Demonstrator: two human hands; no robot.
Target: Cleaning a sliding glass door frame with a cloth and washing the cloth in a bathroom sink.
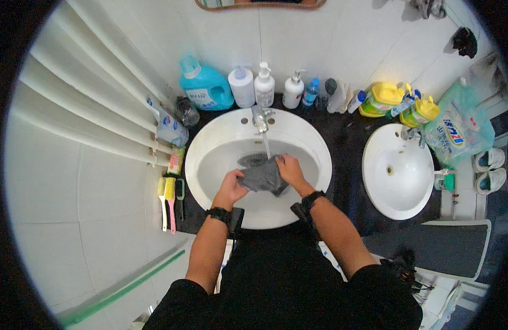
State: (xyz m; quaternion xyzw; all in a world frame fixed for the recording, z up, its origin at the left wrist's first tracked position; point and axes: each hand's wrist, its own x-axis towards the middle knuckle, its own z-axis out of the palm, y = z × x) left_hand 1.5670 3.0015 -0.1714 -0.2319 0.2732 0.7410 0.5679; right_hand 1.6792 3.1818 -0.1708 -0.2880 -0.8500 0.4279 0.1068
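Observation:
A dark grey cloth is stretched between both hands over the large white oval sink. My left hand grips its left edge, the thumb near the top. My right hand holds its upper right part. From the chrome faucet a stream of water runs down onto or just behind the cloth. Another dark grey piece shows behind it in the basin; whether it belongs to the same cloth I cannot tell. The fingers under the cloth are partly hidden.
Behind the sink stand a blue detergent jug, white pump bottles and yellow jugs. Scrub brushes lie at the left. To the right are a smaller white sink and a green plastic bag. A curtain hangs at the left.

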